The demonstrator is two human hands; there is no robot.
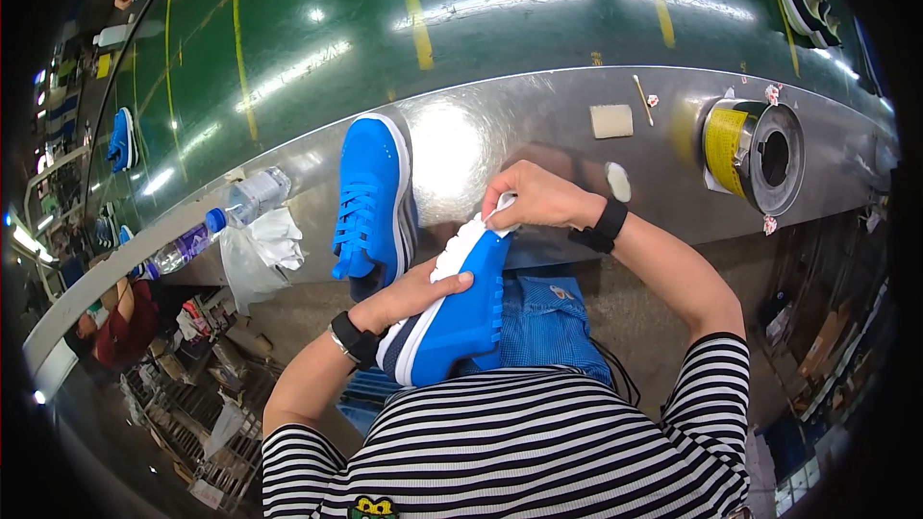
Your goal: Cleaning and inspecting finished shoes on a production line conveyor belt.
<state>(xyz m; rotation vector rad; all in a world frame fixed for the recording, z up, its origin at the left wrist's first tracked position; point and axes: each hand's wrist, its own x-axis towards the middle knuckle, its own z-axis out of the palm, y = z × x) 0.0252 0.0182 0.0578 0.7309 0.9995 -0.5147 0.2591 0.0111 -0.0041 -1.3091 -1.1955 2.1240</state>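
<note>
My left hand [411, 292] is closed round a blue sneaker [460, 325], its thumb lying along the upper. The shoe is tipped on its side close to my body, its white sole facing left and its toe pointing away. At the toe, my right hand [541, 196] pinches a small white cloth [502, 209] against the edge where sole meets upper. A second blue sneaker [370, 178] with blue laces stands upright on the metal ledge [461, 159], just left of my hands.
A round tin with a yellow label [728, 151] lies to the right. Near it are a cream block [611, 121], a cotton swab [643, 102] and a white oval piece [618, 182]. Leftward sit a plastic bottle [258, 192] and white plastic bag [262, 252]. Beyond the ledge runs a green conveyor belt [327, 10].
</note>
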